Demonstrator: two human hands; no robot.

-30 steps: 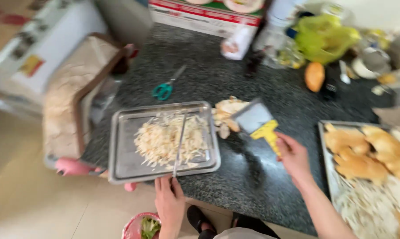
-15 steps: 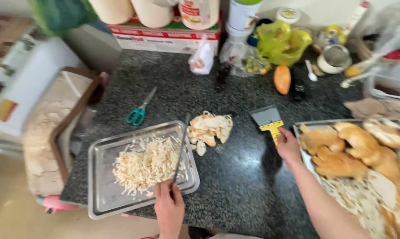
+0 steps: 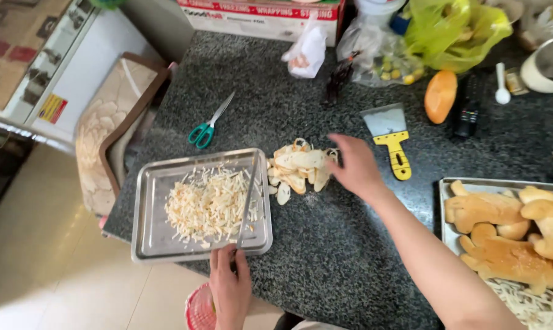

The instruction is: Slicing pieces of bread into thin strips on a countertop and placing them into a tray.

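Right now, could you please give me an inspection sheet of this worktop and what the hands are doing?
Surface: dark speckled stone counter, crumbs near the slices.
Job's things: steel tray of shredded pieces; long metal tool across it; bread slices.
Clutter: green scissors, yellow-handled scraper, bags, orange loaf, tray of baked buns.
Grippers: left hand pinches the tool's end; right hand open, reaching at the slices.
Cables: nothing seen.
Surroundings: padded chair, tiled floor.

Your right hand (image 3: 354, 166) has let go of the yellow-handled scraper (image 3: 391, 139), which now lies alone on the desk (image 3: 325, 256), and has crossed to the left to the pile of bread slices (image 3: 299, 168), open above its right edge.
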